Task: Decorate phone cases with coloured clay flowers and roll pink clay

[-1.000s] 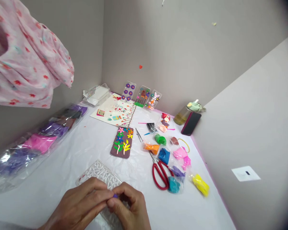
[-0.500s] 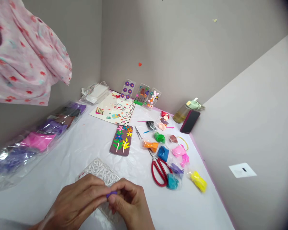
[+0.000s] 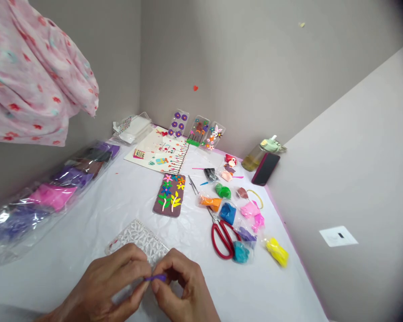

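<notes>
A small strip of purple clay (image 3: pixel 157 277) is pinched between my two hands at the bottom centre. My left hand (image 3: pixel 110 286) grips its thin left end with thumb and fingertips. The thicker right end sits between the thumb and forefinger of my right hand (image 3: pixel 184 286). Below and behind both hands lies a clear case (image 3: pixel 139 241) with a white lacy pattern, partly hidden by them. Beyond it is a brown case (image 3: pixel 169 197) decorated with clay flowers and leaves.
Red-handled scissors (image 3: pixel 223 241) and bagged clays, among them a yellow one (image 3: pixel 277 252), lie to the right. A phone (image 3: pixel 266 169) leans on a bottle (image 3: pixel 251 158). A spiral notebook (image 3: pixel 147 152) and decorated cases stand behind. Plastic packets (image 3: pixel 53 197) line the left.
The purple clay has been drawn out longer and thinner at its left end. My left fingers have spread slightly from one another, and both hands keep nearly the same place.
</notes>
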Action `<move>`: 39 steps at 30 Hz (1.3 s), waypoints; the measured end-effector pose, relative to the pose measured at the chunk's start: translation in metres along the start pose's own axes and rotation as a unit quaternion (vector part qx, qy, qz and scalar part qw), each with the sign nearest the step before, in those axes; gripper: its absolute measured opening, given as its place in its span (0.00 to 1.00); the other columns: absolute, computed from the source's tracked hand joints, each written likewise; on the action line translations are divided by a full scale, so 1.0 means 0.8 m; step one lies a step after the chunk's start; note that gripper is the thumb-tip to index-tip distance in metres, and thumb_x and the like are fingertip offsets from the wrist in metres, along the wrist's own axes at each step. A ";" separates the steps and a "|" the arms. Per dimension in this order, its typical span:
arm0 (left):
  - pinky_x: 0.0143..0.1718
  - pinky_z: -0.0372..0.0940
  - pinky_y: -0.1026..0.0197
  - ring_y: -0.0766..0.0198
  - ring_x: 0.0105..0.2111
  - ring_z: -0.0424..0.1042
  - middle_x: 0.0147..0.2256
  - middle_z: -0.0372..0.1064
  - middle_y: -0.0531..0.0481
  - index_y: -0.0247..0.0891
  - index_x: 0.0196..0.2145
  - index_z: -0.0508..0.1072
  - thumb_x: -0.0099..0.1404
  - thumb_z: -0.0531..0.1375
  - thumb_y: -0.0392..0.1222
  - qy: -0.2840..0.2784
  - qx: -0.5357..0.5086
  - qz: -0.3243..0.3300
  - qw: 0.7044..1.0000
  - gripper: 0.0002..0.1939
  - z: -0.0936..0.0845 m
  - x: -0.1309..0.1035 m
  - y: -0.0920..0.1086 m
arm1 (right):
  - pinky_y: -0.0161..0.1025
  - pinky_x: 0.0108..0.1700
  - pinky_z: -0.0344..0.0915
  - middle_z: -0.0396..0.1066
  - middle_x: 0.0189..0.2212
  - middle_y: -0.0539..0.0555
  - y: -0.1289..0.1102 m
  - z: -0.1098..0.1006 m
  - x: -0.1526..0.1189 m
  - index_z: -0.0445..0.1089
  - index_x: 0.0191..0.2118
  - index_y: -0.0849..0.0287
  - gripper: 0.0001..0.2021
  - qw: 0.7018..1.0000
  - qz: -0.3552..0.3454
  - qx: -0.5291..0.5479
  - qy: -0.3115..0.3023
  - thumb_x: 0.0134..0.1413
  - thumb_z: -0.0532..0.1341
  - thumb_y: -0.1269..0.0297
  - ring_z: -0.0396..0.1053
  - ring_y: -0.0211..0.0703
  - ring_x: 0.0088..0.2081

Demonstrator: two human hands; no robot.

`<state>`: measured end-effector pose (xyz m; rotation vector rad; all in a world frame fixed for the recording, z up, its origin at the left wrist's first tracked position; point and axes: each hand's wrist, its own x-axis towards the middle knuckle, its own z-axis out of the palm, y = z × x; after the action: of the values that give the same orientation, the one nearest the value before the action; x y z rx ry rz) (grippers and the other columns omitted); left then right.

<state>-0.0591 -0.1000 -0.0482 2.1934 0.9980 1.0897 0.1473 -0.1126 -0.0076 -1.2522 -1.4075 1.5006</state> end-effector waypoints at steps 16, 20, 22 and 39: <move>0.45 0.75 0.71 0.62 0.42 0.82 0.41 0.81 0.53 0.53 0.50 0.82 0.73 0.61 0.55 0.028 -0.152 -0.237 0.959 0.14 -0.023 0.005 -0.030 | 0.34 0.36 0.63 0.72 0.30 0.50 0.034 -0.025 0.019 0.84 0.37 0.56 0.13 0.979 0.003 0.179 0.099 0.50 0.78 0.52 0.66 0.37 0.30; 0.38 0.75 0.71 0.62 0.33 0.81 0.32 0.80 0.55 0.49 0.39 0.83 0.68 0.64 0.61 0.037 -0.138 -0.289 0.947 0.16 -0.023 0.003 -0.035 | 0.34 0.30 0.61 0.72 0.26 0.50 0.035 -0.022 0.017 0.82 0.36 0.59 0.20 0.979 0.024 0.187 0.070 0.48 0.78 0.47 0.64 0.36 0.26; 0.34 0.73 0.70 0.63 0.28 0.78 0.26 0.76 0.55 0.47 0.33 0.81 0.68 0.63 0.65 0.036 -0.122 -0.301 0.945 0.20 -0.027 0.003 -0.036 | 0.33 0.27 0.57 0.70 0.22 0.49 0.038 -0.020 0.017 0.80 0.36 0.60 0.23 0.979 0.035 0.195 0.053 0.50 0.75 0.42 0.61 0.34 0.22; 0.32 0.72 0.73 0.64 0.29 0.79 0.27 0.78 0.56 0.44 0.29 0.79 0.65 0.65 0.58 0.019 -0.072 -0.244 0.967 0.16 -0.038 0.026 -0.019 | 0.33 0.28 0.56 0.67 0.20 0.46 0.027 -0.017 0.014 0.74 0.33 0.60 0.24 0.981 0.054 0.175 0.061 0.52 0.74 0.41 0.59 0.34 0.22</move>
<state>-0.0817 -0.0712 -0.0317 1.6867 1.3383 0.9370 0.1595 -0.1016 -0.0297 -1.1884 -0.9571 1.6302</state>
